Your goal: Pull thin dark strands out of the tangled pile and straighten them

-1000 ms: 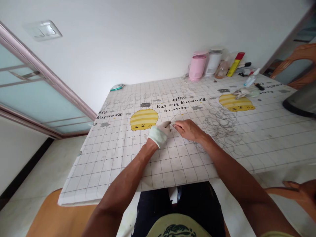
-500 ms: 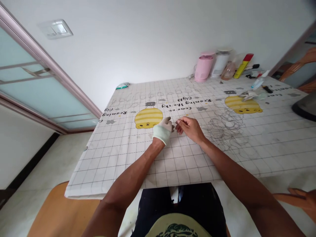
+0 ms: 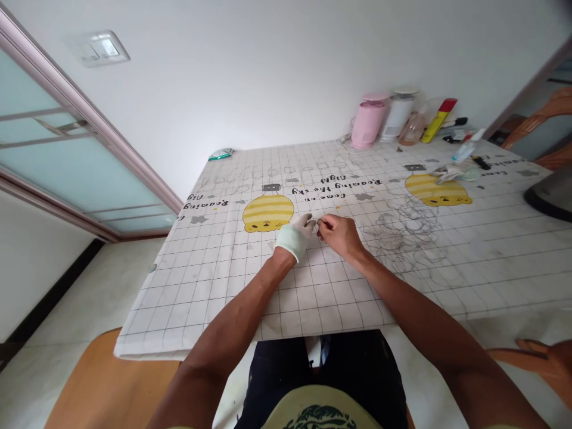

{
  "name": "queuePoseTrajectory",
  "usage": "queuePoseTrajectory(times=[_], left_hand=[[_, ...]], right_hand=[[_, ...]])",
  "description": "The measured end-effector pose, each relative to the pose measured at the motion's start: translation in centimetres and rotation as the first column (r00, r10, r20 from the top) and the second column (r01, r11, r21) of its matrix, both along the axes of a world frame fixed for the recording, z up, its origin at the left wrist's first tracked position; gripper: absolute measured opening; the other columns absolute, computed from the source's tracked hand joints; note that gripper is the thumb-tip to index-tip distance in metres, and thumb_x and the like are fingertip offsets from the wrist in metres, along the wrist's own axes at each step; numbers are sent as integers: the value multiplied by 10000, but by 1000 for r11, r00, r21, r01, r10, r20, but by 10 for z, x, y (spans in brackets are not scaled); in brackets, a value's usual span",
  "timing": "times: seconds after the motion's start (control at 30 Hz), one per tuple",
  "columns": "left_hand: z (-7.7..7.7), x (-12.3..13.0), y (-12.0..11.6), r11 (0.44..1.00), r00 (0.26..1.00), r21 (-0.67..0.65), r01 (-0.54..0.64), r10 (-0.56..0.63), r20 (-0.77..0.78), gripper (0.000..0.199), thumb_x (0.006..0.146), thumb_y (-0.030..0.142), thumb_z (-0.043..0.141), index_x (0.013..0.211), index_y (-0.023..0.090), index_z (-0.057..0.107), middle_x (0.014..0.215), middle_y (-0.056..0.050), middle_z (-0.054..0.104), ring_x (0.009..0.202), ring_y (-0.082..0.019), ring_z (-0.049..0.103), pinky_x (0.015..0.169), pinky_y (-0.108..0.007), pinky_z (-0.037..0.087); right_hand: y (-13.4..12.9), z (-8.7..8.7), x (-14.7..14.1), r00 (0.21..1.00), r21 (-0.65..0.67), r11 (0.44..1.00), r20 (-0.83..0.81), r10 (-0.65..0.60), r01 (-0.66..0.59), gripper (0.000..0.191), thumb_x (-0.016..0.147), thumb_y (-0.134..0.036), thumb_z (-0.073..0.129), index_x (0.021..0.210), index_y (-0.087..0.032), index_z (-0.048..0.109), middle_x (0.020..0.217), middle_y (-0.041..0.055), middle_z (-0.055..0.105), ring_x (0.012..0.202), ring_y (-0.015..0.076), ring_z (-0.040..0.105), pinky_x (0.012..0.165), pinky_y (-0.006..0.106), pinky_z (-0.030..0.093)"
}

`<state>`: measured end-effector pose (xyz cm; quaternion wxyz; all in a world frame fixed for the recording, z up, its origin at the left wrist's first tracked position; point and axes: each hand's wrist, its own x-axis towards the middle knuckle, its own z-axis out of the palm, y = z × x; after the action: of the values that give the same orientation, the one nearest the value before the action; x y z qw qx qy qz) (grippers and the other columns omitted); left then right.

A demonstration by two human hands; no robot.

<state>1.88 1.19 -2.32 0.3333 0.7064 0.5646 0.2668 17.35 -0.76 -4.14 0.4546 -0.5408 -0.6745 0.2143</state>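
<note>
My left hand [image 3: 298,234] wears a white knit glove with grey fingertips, its fingers curled closed just above the tablecloth. Close beside it on the right is my bare right hand [image 3: 340,233], thumb and forefinger pressed together in a pinch. The two sets of fingertips almost meet. Whatever they grip, if anything, is too small and too hidden to make out. Right of my right hand, a loose spread of thin dark curls [image 3: 409,223], like fine wire or thread loops, lies on the cloth.
The checked tablecloth [image 3: 214,298] carries printed yellow balloons. A pink cylinder-shaped appliance [image 3: 369,124], a white one [image 3: 397,118], a bottle [image 3: 412,130] and a yellow-red can [image 3: 439,122] stand by the wall. A crumpled glove [image 3: 460,171] lies right; a green packet [image 3: 221,154] lies far left.
My right thumb and forefinger have closed into a tighter pinch, beside the left fingertips. Both hands otherwise stay in nearly the same place; the view has shifted slightly.
</note>
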Motion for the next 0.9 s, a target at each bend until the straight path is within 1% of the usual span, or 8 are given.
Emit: queuePoseTrajectory(times=[0.13, 0.23, 0.3, 0.37, 0.47, 0.6, 0.73, 0.9], left_hand=[[6, -1, -2, 984, 987, -152, 92, -69, 148, 297, 1036, 276, 470, 1160, 204, 731, 941, -45, 763, 744, -149, 719, 698, -228, 567], [9, -5, -6, 966, 957, -166, 199, -155, 245, 230, 1003, 214, 509, 1046, 192, 733, 919, -39, 752, 690, -120, 703, 651, -195, 550], [10, -9, -8, 960, 946, -153, 235, -190, 261, 178, 961, 158, 553, 956, 191, 727, 919, -45, 753, 681, -116, 701, 642, -187, 541], [11, -10, -9, 959, 946, -176, 220, -166, 279, 172, 963, 179, 551, 886, 187, 705, 880, -62, 756, 674, -133, 711, 634, -205, 549], [13, -8, -10, 941, 929, -275, 196, -88, 360, 221, 985, 239, 520, 849, 167, 679, 786, -90, 754, 649, -179, 729, 628, -266, 580], [12, -7, -11, 899, 855, -342, 273, -64, 515, 204, 966, 234, 550, 874, 112, 685, 770, -117, 764, 632, -206, 742, 654, -324, 607], [9, -10, -8, 886, 811, -331, 324, -80, 580, 196, 947, 267, 606, 894, 93, 679, 751, -122, 759, 630, -216, 744, 670, -351, 614], [4, -12, -7, 872, 747, -311, 379, -91, 658, 250, 941, 331, 644, 911, 84, 666, 731, -120, 741, 613, -215, 729, 647, -354, 597]], right_hand=[[-1, 2, 5, 994, 85, 996, 109, -20, 11, 294, 907, -200, 567, 620, -206, 504, 574, -21, 560, 535, 120, 484, 528, 258, 340], [-2, 4, 9, 984, 174, 985, 180, -9, -22, 321, 909, -168, 545, 616, -209, 420, 563, -38, 456, 542, 111, 380, 542, 274, 285], [-3, 4, 12, 973, 221, 973, 230, 19, -71, 329, 921, -143, 519, 633, -212, 374, 575, -44, 393, 554, 112, 328, 557, 283, 266], [-3, 3, 16, 957, 253, 959, 286, 54, -130, 331, 942, -127, 489, 657, -216, 347, 598, -44, 366, 567, 115, 309, 574, 289, 263], [-1, 2, 23, 914, 278, 933, 390, 107, -228, 306, 975, -108, 438, 698, -220, 370, 643, -31, 395, 597, 127, 339, 595, 295, 272], [0, 3, 32, 852, 277, 904, 501, 154, -327, 281, 1000, -105, 404, 751, -212, 478, 691, 0, 476, 645, 153, 408, 622, 306, 313], [0, 6, 33, 904, 246, 923, 384, 188, -297, 250, 1022, -173, 460, 833, -212, 619, 741, 21, 605, 694, 167, 525, 660, 296, 392], [-1, 9, 32, 953, 121, 962, 212, 216, -245, 201, 995, -260, 548, 881, -245, 713, 800, 23, 703, 762, 184, 635, 693, 291, 473]])
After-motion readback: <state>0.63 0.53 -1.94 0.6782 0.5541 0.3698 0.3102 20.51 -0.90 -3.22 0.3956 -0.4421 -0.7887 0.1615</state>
